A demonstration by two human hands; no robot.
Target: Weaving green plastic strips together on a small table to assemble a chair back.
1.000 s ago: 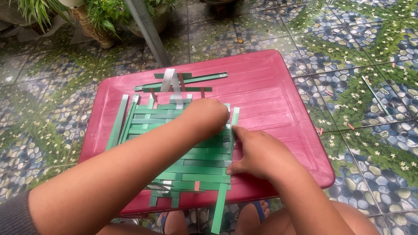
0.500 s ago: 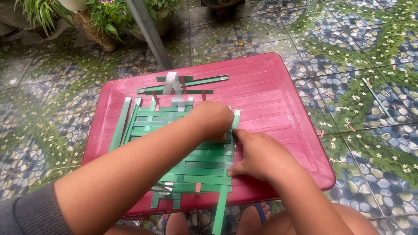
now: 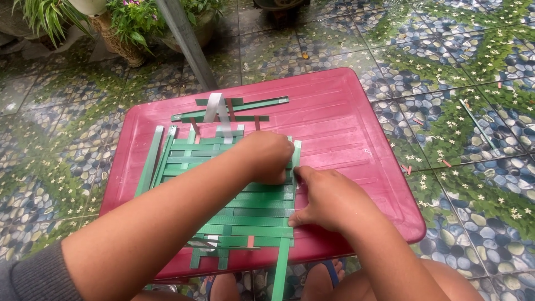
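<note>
On top of the red plastic table (image 3: 345, 117), the flat green strap weave (image 3: 245, 206) hasn't moved; left hand (image 3: 267, 157) curled pressing it, right hand (image 3: 329, 198) fingers pinching its edge, both barely shifted.

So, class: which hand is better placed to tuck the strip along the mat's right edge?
Probably the right hand: its fingertips already sit at the mat's right edge, while the left hand presses the weave flat.

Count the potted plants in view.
3. One plant is at the top left corner, a flowering plant in a woven pot stands beside it, and a third sits behind the grey pole. More may lie outside the frame.
</note>
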